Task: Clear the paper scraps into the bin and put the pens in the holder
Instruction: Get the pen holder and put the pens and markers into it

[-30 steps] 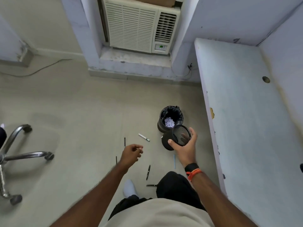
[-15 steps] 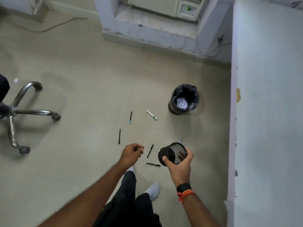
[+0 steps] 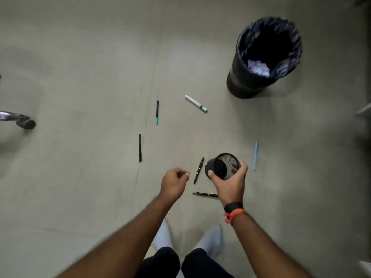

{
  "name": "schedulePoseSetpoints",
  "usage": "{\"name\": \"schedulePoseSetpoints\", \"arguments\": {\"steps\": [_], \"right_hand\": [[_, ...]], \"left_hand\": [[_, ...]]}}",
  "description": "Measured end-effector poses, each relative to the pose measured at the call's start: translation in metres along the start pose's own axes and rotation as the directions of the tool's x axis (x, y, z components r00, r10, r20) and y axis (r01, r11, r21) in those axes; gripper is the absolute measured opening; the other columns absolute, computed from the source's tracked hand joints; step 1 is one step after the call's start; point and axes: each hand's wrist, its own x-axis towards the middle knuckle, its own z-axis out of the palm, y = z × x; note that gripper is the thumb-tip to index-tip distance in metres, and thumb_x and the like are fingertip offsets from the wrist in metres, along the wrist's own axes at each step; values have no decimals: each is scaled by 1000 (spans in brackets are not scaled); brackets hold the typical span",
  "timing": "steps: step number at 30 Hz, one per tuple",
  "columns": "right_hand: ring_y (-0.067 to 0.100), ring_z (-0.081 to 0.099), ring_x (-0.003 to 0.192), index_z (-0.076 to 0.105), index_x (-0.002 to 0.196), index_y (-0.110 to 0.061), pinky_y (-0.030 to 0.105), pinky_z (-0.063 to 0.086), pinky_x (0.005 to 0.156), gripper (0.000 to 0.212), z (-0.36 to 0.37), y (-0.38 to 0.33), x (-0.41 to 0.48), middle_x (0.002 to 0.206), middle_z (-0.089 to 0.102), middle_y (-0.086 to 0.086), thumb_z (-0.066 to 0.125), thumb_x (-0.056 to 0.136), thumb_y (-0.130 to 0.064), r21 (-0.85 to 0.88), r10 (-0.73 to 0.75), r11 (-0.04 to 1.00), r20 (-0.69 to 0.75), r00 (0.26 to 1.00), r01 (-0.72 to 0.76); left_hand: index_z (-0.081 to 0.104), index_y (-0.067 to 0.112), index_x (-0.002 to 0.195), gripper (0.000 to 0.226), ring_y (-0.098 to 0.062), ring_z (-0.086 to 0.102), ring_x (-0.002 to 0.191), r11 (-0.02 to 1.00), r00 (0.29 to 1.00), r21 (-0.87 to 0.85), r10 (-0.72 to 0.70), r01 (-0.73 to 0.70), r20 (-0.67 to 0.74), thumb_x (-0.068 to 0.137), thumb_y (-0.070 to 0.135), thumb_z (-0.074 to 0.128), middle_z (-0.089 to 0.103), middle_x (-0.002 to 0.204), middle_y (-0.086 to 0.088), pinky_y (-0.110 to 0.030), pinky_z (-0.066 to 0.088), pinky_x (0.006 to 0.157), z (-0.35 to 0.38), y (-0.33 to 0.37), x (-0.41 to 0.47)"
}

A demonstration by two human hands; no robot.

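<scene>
Pale beige floor (image 3: 80, 77) fills the view, bare and open on nearly every side. Fingers (image 3: 244, 167) of the right hand (image 3: 230, 183) are wrapped around a black mesh pen holder (image 3: 221, 166), thumb on its near wall, mouth tilted up and toward the camera; it looks empty inside. The left hand (image 3: 173, 182) hangs just beside it, fingers loosely curled inward and holding nothing that can be seen.

Outward from the hands lie the pens, all on the floor. A black pen (image 3: 198, 170) lies between the two hands, just beside the holder. Another dark pen (image 3: 204, 194) lies crosswise below, its right end hidden behind the right wrist. A light blue pen (image 3: 255, 156) is to the right of the holder, a thin black pen (image 3: 140, 147) farther left, a teal-tipped pen (image 3: 157, 112) beyond it, and a white marker with a green end (image 3: 196, 103) toward the bin. The black lined bin (image 3: 261, 57) stands at upper right with crumpled paper scraps (image 3: 259, 68) already in it.

Judging by this, the paper half looks done, since no scraps show on the floor, while the pen half has not begun: six pens remain. Room is generous; only a chair caster (image 3: 26, 122) at the far left and the bin bound the working area, both well apart from the pens.
</scene>
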Motion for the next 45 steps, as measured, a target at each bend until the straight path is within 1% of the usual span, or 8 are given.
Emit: {"name": "schedulePoseSetpoints", "arguments": {"steps": [6, 15, 21, 27, 32, 35, 39, 45], "right_hand": [[23, 48, 123, 34, 136, -24, 34, 42, 102, 93, 82, 64, 94, 135, 50, 3, 87, 60, -33, -15, -117, 993, -18, 993, 117], [25, 46, 125, 34, 140, -26, 36, 42, 104, 98, 136, 83, 176, 138, 50, 1, 86, 57, -37, -104, -272, 956, 38, 961, 275], [24, 46, 124, 32, 140, -30, 34, 43, 101, 97, 156, 87, 195, 137, 50, -4, 84, 58, -39, -180, -361, 909, 110, 926, 376], [25, 46, 124, 31, 140, -27, 37, 44, 102, 98, 158, 101, 194, 137, 49, 0, 85, 59, -38, -215, -347, 904, 135, 928, 369], [25, 42, 131, 19, 149, -23, 36, 39, 107, 119, 144, 101, 184, 144, 43, 4, 91, 55, -36, -227, -267, 923, 201, 942, 311], [27, 50, 122, 38, 137, -20, 34, 42, 99, 97, 128, 120, 162, 132, 52, 7, 89, 57, -36, -277, -174, 934, 203, 964, 227], [27, 61, 102, 61, 103, -19, 29, 45, 77, 58, 108, 153, 131, 106, 66, 8, 88, 57, -43, -567, 37, 732, 586, 809, 377], [30, 60, 104, 65, 101, -16, 33, 47, 72, 33, 87, 201, 98, 110, 63, 8, 78, 72, -21, -702, 159, 357, 696, 700, 616]], "left_hand": [[73, 19, 96, 17, -11, 64, 91, 990, 995, 112, 95, -90, -39, 88, 25, 60, 73, 96, 5, -20, 45, 82, 57, -30, 114], [75, 18, 94, 20, -19, 68, 98, 984, 995, 176, 57, -42, -82, 81, 32, 70, 75, 98, 1, -25, 49, 84, 103, -83, 187], [65, 20, 87, 35, -18, 65, 84, 957, 987, 256, 153, -136, -44, 66, 42, 82, 70, 88, 2, -26, 48, 68, 140, -74, 211], [69, 19, 89, 22, -26, 66, 94, 898, 980, 414, 190, -147, -63, 77, 37, 68, 72, 95, -3, -31, 54, 74, 149, -78, 210], [69, 21, 79, 9, -25, 68, 95, 906, 987, 400, 158, -137, -18, 75, 29, 71, 73, 94, -3, -28, 53, 77, 129, -89, 192], [68, 22, 77, 12, -22, 70, 90, 904, 986, 397, 169, -157, 5, 71, 28, 78, 74, 87, -3, -27, 53, 75, 110, -86, 181], [71, 19, 87, 18, -20, 70, 88, 910, 973, 354, 232, -217, 1, 72, 26, 79, 75, 88, -3, -25, 51, 75, 96, -63, 169], [73, 17, 92, 18, -16, 67, 82, 887, 951, 350, 305, -300, 40, 76, 23, 78, 74, 89, -2, -21, 45, 69, 98, -40, 164]]}}
